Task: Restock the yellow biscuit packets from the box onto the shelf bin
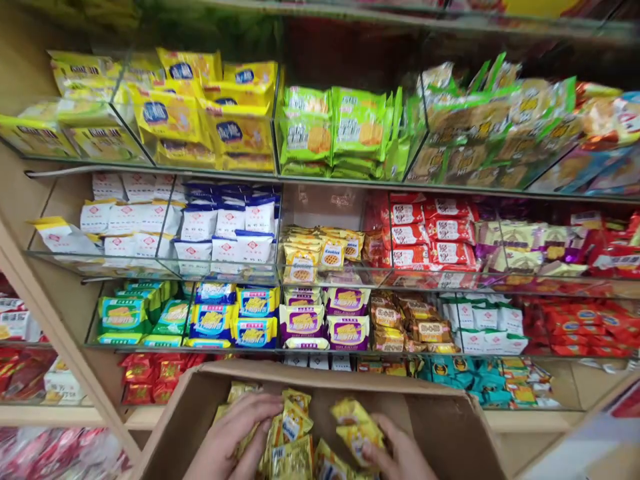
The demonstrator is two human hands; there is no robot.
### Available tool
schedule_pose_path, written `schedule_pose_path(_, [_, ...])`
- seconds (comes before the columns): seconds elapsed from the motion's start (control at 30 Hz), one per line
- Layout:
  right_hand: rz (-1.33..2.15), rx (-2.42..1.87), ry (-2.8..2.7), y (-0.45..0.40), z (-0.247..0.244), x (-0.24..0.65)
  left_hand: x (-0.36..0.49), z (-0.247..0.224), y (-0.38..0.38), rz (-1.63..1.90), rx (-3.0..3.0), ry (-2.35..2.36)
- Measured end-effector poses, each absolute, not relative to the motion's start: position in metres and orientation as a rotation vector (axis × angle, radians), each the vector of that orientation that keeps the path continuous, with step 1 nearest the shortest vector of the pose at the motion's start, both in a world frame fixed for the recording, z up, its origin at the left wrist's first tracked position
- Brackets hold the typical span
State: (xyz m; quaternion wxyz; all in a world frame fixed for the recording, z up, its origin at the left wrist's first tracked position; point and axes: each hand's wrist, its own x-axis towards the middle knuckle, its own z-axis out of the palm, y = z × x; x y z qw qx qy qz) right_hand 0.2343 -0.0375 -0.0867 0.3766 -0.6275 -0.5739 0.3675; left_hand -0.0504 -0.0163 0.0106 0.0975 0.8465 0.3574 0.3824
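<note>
An open cardboard box (435,417) sits at the bottom of the view with yellow-gold cookie packets (291,460) inside. My right hand (400,453) pinches small cookie packets (356,433) between thumb and fingers, above the box's inside. On the left of the box, my left hand (237,433) curls over more of the yellow packets, its fingers and thumb closed around some of them. The palm hides part of what it grips. Similar yellow packets (303,263), marked "Cookies", stand in a middle-shelf compartment straight ahead.
Glass-fronted shelves hold yellow packs (170,117), green packs (357,127), white packs (133,217) and red packs (430,233). Below are purple-and-cream packs (347,320) and brown packs (410,323). A wooden upright (65,333) runs down the left side. Glass dividers separate the compartments.
</note>
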Motion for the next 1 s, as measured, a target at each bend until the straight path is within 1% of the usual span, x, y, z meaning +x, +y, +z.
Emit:
schedule_pose_path(0.03, [0.979,-1.535,-1.432,-0.044,-0.071,0.235,-0.042,0.007,-0.022,1.082,2.368,1.067])
schedule_pose_path(0.13, [1.286,-1.224,-1.270,-0.056,-0.030,0.223,-0.009,-0.005,-0.032,0.935,1.856,1.014])
schedule_pose_path(0.2, [1.435,-1.097,-1.138,-0.061,-0.017,0.208,0.013,-0.010,-0.034,0.883,1.502,0.893])
schedule_pose_path(0.27, [1.496,-1.052,-1.041,-0.064,-0.013,0.194,0.029,-0.012,-0.034,0.844,1.220,0.811])
schedule_pose_path(0.37, [1.545,-1.013,-0.979,-0.066,-0.017,0.183,0.037,-0.009,-0.033,0.812,0.989,0.793])
schedule_pose_path(0.53, [1.677,-0.992,-1.031,-0.070,-0.029,0.193,0.022,-0.011,-0.028,0.871,0.916,0.845])
schedule_pose_path(0.73, [1.884,-1.073,-1.211,-0.073,-0.068,0.207,0.010,-0.015,-0.023,0.958,0.854,0.927])
schedule_pose_path(0.8, [1.837,-1.235,-1.304,-0.073,-0.082,0.209,0.011,-0.012,-0.027,0.954,0.826,0.896])
schedule_pose_path(0.87, [1.632,-1.389,-1.387,-0.073,-0.092,0.207,0.016,-0.009,-0.034,0.967,0.749,0.858])
schedule_pose_path(0.93, [1.552,-1.314,-1.369,-0.073,-0.093,0.202,0.021,-0.008,-0.040,1.004,0.654,0.822])
schedule_pose_path(1.0, [1.649,-1.093,-1.196,-0.071,-0.089,0.193,0.027,-0.009,-0.045,1.028,0.648,0.770])
